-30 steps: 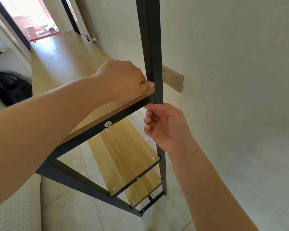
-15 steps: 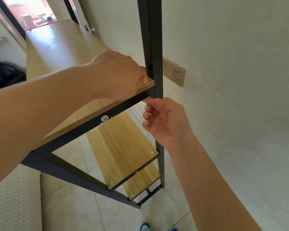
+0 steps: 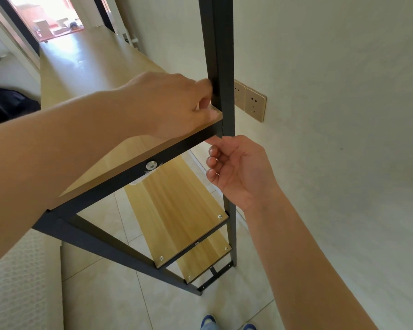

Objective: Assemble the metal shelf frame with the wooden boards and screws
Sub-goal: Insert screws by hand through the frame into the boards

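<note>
The black metal shelf frame stands by the wall, its upright post right in front of me. The top wooden board lies on a black crossbar that carries a silver bolt. My left hand rests on the board's near corner, fingers curled against the post; whatever is under them is hidden. My right hand is just below that corner, thumb and forefinger touching the crossbar's underside, other fingers curled. Two lower boards show screw heads at their corners.
A pair of beige wall sockets sits on the wall just right of the post. A black bag lies at far left. A white textured surface fills the lower left. My blue shoes stand on the tiled floor.
My left hand has slid along the board's corner up to the post. My right hand stays under the corner, barely shifted. The view has tilted down a little.
</note>
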